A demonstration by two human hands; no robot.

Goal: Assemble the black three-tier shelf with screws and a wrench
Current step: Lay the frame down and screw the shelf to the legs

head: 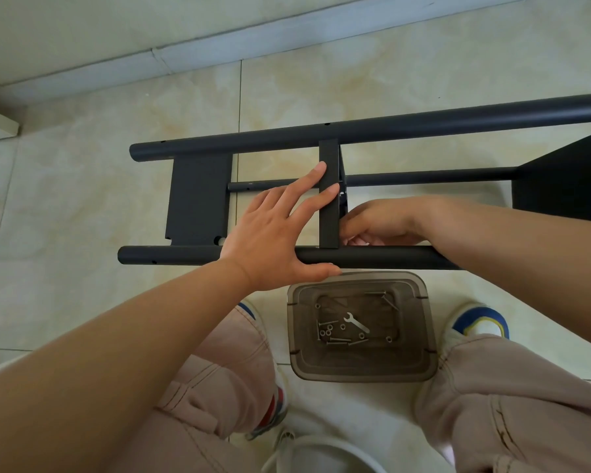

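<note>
The black shelf frame (372,129) lies on its side on the tiled floor, its long tubes running left to right. My left hand (280,233) lies flat with straight fingers against the middle shelf panel (329,213), its thumb along the near tube (171,256). My right hand (379,223) sits just right of that panel with fingers curled at the joint above the near tube; what they pinch is hidden. A small silver wrench (356,323) lies with several screws and nuts in a brown translucent tray (362,370) between my feet.
Another shelf panel (198,196) is at the frame's left end and a third (567,179) at the right. A white baseboard (219,46) runs along the far wall. My knees and shoes flank the tray. A white object (321,452) sits at the bottom edge.
</note>
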